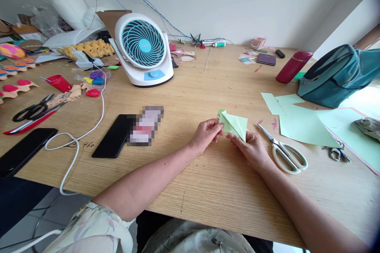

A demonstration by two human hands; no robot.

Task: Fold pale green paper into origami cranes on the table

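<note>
Head view: pale green folded paper (pixel 235 125) held just above the worktop (pixel 208 174), near its middle.
Left hand (pixel 205 136): closed in a pinch on the paper's left corner, thumb on top.
Right hand (pixel 252 148): fingers curled under the paper's right edge, gripping from below.
Doing it well: best kept pinched at both ends, edges lined up before any crease is pressed flat, to judge by the loose point sticking up.
Nearby right: white-handled scissors (pixel 285 151) just beside the right hand; green paper sheets (pixel 303 124) beyond; teal bag (pixel 335 75) further back.
Nearby left: black phone (pixel 114 136), white cable (pixel 80 142), desk fan (pixel 142 49) well apart.
In the way: only the scissors crowd the right wrist.
</note>
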